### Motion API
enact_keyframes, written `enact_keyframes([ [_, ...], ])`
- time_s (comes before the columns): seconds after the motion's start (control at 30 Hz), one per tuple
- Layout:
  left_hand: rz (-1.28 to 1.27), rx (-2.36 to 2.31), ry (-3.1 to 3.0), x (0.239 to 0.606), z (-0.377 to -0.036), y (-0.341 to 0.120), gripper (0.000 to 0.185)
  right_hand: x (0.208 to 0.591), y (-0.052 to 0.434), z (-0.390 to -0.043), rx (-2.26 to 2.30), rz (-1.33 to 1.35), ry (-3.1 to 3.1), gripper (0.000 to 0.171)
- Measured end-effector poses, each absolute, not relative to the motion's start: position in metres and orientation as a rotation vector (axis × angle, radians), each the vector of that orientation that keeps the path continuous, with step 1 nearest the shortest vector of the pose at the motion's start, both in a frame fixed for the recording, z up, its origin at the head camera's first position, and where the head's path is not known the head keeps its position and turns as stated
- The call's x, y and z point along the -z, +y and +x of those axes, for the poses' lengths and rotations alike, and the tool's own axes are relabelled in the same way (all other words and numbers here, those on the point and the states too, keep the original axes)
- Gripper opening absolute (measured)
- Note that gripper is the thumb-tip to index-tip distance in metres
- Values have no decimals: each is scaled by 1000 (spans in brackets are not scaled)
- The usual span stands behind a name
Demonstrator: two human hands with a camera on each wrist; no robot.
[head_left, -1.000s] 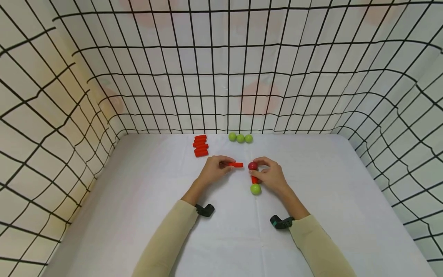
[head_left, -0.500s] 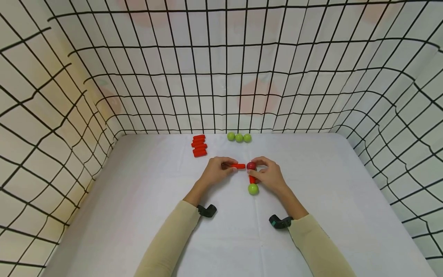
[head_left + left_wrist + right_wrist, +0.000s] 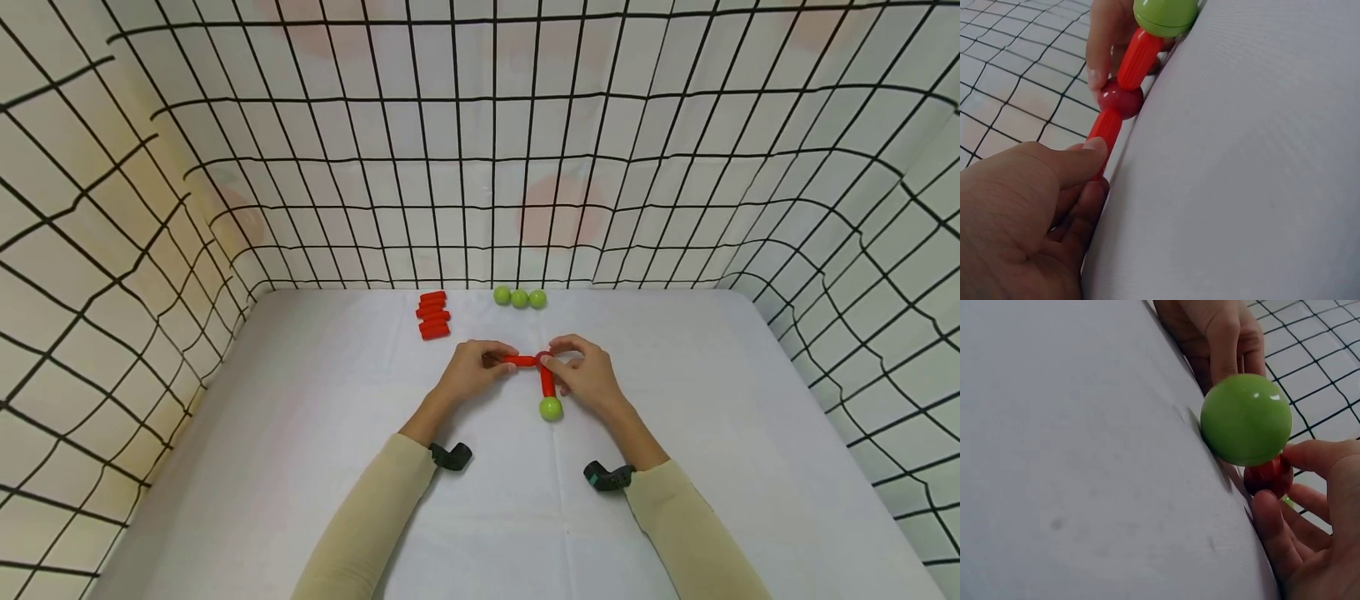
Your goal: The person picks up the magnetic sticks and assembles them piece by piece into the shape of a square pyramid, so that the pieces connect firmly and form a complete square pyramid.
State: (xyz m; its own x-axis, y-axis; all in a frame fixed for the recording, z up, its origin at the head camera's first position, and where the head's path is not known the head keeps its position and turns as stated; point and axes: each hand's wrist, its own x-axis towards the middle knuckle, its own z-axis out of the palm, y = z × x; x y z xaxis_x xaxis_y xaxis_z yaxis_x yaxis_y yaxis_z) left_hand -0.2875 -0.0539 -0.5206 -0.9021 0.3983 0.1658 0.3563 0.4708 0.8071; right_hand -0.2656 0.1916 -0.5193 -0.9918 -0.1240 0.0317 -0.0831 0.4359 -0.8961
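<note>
My left hand pinches a red rod between thumb and fingers. The rod's far end touches a dark red ball. My right hand holds that ball between thumb and forefinger, as the right wrist view shows. A second red rod runs from the ball toward the person and ends in a green ball. The two rods meet at the dark red ball at roughly a right angle. In the right wrist view the green ball hides most of the second rod.
Several loose red rods lie in a stack behind the left hand. Three green balls stand in a row at the back of the white table. A black wire grid rises at the back and both sides.
The left hand has moved slightly right, and its rod, first apart from the dark red ball, now meets it. The right thumb and fingers have shifted on the ball.
</note>
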Motion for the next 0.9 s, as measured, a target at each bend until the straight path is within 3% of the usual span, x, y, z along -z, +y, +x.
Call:
enact_keyframes([
  [0.37, 671, -1431, 2658, 524, -287, -53, 23, 522, 190, -279, 1417, -463, 2689, 38],
  [0.57, 694, -1437, 2639, 522, -287, -54, 23, 524, 191, -281, 1473, -438, 2688, 29],
  [0.9, 563, -1465, 2649, 512, -301, -62, 32, 527, 189, -282, 1474, -424, 2724, 29],
])
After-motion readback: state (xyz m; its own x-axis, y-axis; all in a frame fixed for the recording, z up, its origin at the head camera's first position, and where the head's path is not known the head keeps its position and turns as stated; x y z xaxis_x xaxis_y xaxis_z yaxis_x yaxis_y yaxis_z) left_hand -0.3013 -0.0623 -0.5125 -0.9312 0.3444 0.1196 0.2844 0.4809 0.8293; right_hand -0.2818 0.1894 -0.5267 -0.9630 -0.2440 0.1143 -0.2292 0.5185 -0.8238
